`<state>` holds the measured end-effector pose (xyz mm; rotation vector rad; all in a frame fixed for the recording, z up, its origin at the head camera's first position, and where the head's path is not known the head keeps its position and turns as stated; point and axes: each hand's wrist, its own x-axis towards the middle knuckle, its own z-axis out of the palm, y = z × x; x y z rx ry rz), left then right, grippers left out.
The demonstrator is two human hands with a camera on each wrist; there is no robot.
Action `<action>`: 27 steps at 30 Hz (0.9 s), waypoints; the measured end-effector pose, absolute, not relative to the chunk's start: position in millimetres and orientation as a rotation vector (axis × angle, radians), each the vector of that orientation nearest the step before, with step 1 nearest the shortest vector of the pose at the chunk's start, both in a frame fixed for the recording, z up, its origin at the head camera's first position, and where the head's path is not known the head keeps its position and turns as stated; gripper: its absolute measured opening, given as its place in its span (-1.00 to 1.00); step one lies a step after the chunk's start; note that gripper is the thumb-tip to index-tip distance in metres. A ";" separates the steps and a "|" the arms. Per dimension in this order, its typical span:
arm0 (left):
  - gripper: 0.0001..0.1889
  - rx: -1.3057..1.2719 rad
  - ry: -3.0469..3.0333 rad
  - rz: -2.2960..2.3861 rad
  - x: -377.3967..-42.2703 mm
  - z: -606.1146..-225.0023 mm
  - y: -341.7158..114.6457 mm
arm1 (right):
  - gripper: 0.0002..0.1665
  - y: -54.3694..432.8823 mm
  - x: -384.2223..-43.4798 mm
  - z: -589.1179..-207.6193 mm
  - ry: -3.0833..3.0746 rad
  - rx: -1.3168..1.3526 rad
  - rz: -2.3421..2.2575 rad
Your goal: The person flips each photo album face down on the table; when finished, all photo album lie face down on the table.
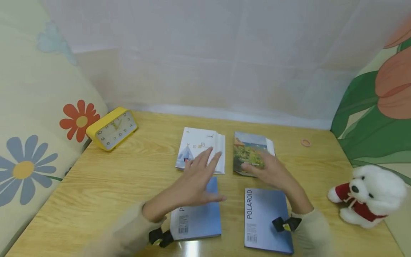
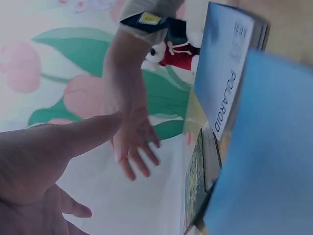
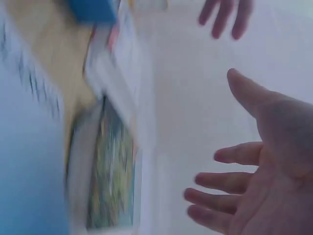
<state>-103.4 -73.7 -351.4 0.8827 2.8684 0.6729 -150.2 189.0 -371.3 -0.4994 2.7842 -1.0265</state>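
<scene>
Across the wooden bench (image 1: 122, 185), I have books lying flat, two by two, a near pair and a far pair. Reaching over them, the left hand (image 1: 196, 182) has its fingers well spread and holds nothing; whether a fingertip brushes a cover I cannot tell. The right hand (image 1: 274, 173) hangs with fingers apart, empty, and looks clear of the covers in the right wrist view. To work here well, I judge both palms want to be level, with any touch taken along a long edge so loose layers do not slide. At the right side sits the toy dog (image 1: 379, 185). The left blue notebook (image 1: 205, 223) and right blue notebook (image 1: 268, 210) make the near pair, long axes running toward the far side, lettering reading that way too. Beyond them, under the fingers, lie the white stack (image 1: 196, 142) and the picture stack (image 1: 252, 148), cover tops pointing to the far side; I judge their long axes run likewise. Farther left leans the yellow clock (image 1: 112, 129); right of the picture stack lies the pink ring (image 1: 305, 142).
</scene>
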 end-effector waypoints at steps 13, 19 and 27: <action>0.14 0.681 2.732 0.491 -196.3 -418.4 6.6 | 0.29 261.5 -242.9 -420.3 2.634 -0.255 -0.884; 0.16 0.673 2.787 0.360 -202.7 -427.9 11.1 | 0.28 258.8 -252.6 -422.5 2.650 -0.300 -0.923; 0.07 0.635 2.757 0.466 -209.8 -429.6 11.3 | 0.27 253.2 -265.7 -424.6 2.672 -0.265 -0.901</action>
